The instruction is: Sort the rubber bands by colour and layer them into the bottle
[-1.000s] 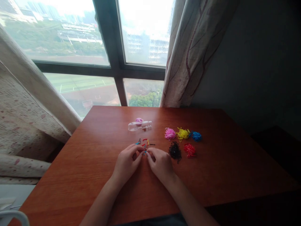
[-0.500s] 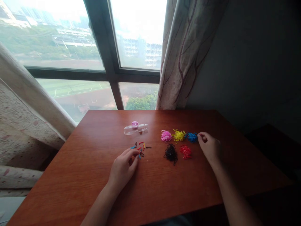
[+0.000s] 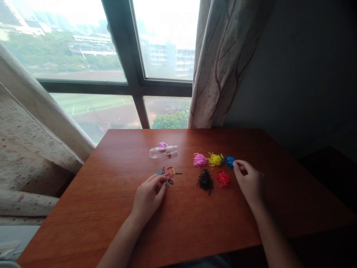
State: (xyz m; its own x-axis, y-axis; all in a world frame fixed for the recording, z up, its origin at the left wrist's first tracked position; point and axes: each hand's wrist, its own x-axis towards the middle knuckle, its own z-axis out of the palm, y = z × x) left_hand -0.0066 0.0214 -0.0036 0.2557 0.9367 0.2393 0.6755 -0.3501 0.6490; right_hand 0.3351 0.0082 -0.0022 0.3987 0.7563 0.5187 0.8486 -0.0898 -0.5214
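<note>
My left hand (image 3: 150,193) rests low over the table, thumb and forefinger closed at a small cluster of loose rubber bands (image 3: 170,182) in black and blue. Just beyond its fingertips lie several other loose bands, among them a red and yellow pair (image 3: 172,171) and a short black one (image 3: 179,173). On the right, my right hand (image 3: 248,180) pinches at the edge of a pile of blue rubber bands (image 3: 230,161); what sits between the fingertips is mostly hidden. Next to that pile are yellow bands (image 3: 215,159), pink bands (image 3: 199,160), black bands (image 3: 205,181) and red bands (image 3: 223,179).
A clear plastic container (image 3: 163,152) with something pink at it lies toward the back of the brown wooden table (image 3: 97,208). Behind the table stand a window (image 3: 136,87) and patterned curtains (image 3: 214,67). A dark wall is at the right.
The view has shifted slightly, moving the table's things a little to the right. My right hand's fingertips have come closer in on the blue pile. My left hand keeps its place by the loose bands.
</note>
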